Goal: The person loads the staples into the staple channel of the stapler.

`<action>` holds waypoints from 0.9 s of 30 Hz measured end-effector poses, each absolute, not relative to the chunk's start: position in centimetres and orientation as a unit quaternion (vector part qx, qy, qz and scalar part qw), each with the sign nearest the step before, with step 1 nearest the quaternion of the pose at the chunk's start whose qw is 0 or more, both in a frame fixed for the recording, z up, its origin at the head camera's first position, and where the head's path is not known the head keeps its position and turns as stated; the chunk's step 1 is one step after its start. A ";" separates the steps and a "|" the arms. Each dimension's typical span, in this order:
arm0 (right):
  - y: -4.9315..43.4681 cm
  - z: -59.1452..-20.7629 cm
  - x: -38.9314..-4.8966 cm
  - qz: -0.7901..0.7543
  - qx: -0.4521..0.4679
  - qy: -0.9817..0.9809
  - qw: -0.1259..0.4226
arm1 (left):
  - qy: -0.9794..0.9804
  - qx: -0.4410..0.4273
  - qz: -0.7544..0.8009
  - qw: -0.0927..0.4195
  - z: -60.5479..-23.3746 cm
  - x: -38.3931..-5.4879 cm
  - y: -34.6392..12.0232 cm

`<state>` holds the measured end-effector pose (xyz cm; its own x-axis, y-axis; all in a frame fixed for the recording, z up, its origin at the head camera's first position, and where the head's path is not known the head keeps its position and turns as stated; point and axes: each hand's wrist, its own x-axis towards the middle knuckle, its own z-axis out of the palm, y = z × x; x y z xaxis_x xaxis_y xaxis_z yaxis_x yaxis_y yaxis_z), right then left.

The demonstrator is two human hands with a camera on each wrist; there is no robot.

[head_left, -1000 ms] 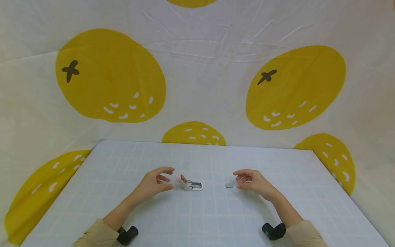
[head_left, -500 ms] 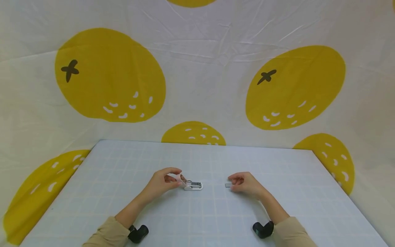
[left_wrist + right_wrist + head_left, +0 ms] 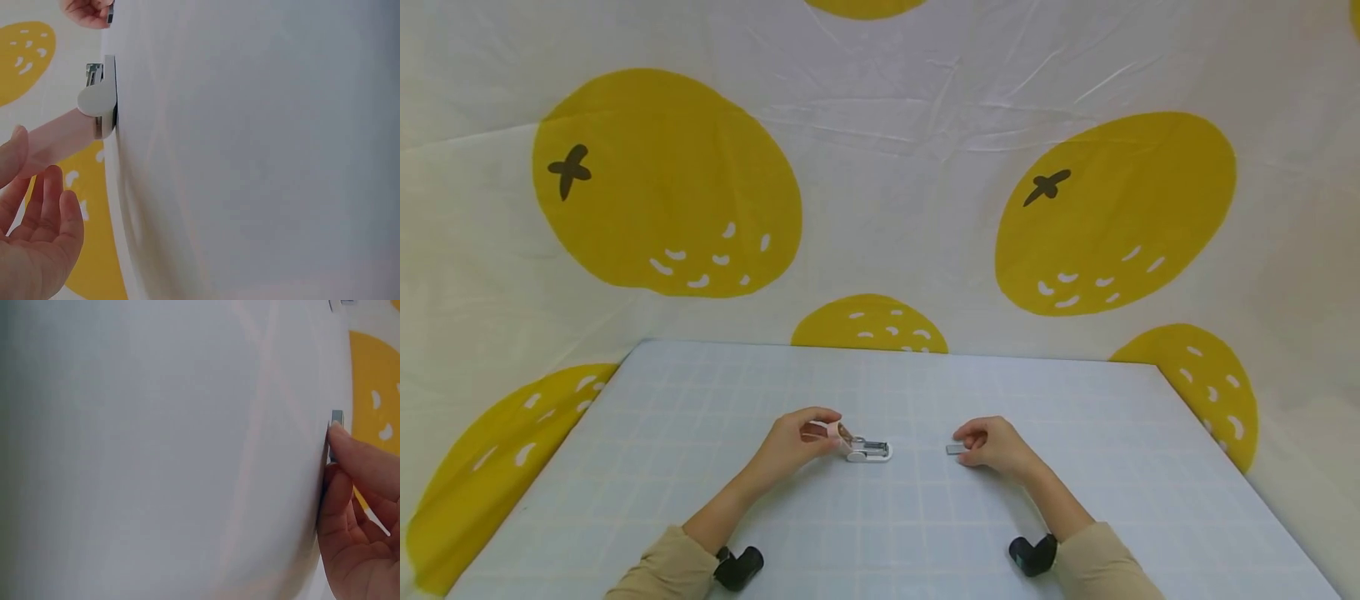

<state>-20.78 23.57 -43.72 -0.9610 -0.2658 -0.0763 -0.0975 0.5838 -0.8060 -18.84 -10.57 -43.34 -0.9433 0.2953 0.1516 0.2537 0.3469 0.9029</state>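
In the head view, a small pink and white stapler rests on the table, its top arm swung up and its metal magazine exposed. My left hand holds the raised pink arm between thumb and fingers, as the left wrist view shows. To the right lies a short grey strip of staples. My right hand pinches that strip between thumb and index finger; in the right wrist view only the strip's end pokes out past the thumb, low against the tabletop.
The table wears a pale checked cover. Behind it hangs a white cloth with large yellow fruit prints. Black wrist cameras sit under both forearms, near the tabletop.
My left hand has moved right onto the stapler's raised arm and taken hold of it. My right hand has moved left and pinched the staple strip. The stapler stays nearly in place.
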 end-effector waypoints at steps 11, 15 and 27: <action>23.1 -43.8 -21.2 -0.403 -0.066 0.909 0.088 | 0.815 0.178 0.551 0.013 -43.2 -19.0 -10.5; 23.1 -43.8 -21.2 -0.399 -0.089 0.908 0.090 | 0.815 0.177 0.552 0.013 -43.2 -19.0 -10.5; 23.4 -43.7 -21.2 -0.402 -0.148 0.899 0.097 | 0.807 0.199 0.556 0.013 -42.7 -18.7 -10.7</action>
<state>-21.22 23.45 -43.67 -0.9376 -0.3435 -0.0547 -0.1884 0.6335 -0.7504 -18.74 -10.73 -42.69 -0.9208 0.3349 0.2000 0.3062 0.3030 0.9025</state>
